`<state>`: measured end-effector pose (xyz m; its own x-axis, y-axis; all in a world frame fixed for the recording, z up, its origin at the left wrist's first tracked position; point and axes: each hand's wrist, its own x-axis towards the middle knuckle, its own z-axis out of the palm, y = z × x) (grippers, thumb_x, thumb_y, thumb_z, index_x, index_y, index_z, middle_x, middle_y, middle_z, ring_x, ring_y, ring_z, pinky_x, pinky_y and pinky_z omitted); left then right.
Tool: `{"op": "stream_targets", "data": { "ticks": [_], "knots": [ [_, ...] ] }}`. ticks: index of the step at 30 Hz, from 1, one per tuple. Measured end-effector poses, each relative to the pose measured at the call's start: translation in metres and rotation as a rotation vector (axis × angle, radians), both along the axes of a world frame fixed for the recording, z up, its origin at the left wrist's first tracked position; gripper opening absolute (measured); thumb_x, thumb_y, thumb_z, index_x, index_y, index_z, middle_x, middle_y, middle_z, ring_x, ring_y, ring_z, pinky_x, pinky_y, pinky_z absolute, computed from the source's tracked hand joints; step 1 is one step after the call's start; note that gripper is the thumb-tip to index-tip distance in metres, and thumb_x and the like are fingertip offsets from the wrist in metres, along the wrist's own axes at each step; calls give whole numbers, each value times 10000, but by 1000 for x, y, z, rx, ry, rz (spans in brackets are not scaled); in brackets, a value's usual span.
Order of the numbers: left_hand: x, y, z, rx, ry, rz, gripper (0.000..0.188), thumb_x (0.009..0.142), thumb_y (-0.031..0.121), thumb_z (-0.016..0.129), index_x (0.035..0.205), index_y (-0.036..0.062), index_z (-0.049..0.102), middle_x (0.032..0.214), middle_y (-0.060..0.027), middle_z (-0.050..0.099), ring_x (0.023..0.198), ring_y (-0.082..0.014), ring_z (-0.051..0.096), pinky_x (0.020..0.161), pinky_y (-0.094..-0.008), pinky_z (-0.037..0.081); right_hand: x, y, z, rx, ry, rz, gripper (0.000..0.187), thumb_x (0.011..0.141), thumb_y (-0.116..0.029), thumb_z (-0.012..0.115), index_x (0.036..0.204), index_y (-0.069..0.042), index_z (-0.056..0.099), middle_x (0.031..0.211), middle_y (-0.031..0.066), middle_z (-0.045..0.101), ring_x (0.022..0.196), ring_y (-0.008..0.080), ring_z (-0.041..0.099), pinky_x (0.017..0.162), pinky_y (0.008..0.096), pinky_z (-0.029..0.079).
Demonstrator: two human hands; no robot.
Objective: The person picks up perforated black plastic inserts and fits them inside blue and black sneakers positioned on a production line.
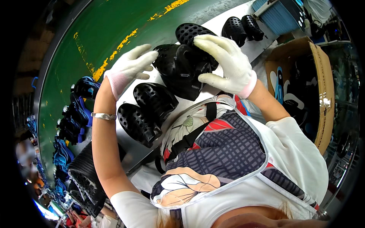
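Note:
Several black perforated clogs lie clustered together on a white work surface, between my two gloved hands. My left hand, in a white knit glove, is open at the cluster's left side, its fingertips close to a clog. On the right side, my right hand has its fingers stretched over the clogs and its thumb well apart below. Whether its fingertips press on a clog I cannot tell. Nearer to me, a pair of black clogs rests side by side on the surface.
Two more black clogs stand farther along, near a blue bin. An open cardboard box with dark footwear parts is on my right. A green surface with blue-and-black footwear extends left. A ribbed black stack sits by my left arm.

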<state>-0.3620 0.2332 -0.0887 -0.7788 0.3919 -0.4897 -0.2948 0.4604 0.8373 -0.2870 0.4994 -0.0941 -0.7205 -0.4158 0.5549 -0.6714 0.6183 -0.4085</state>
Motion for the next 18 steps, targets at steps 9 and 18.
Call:
{"op": "stream_targets", "data": {
  "ticks": [9,18],
  "knots": [
    [1,26,5,-48,121,45,719,812,370,709,1326,-75,475,1088,-145,628,856,-152,559,762,-279,472,1,8,-12,-91,13,50,696,630,-212,775,1279,-99,548,1223,119,567,1127,324,532,998,453,399],
    [11,26,12,13,193,58,592,813,277,732,1245,-81,546,811,6,528,726,-86,495,642,-226,426,11,2,-10,-51,99,84,556,598,-226,754,1144,-206,650,1192,49,591,1134,269,537,1004,467,383]
  ]
}}
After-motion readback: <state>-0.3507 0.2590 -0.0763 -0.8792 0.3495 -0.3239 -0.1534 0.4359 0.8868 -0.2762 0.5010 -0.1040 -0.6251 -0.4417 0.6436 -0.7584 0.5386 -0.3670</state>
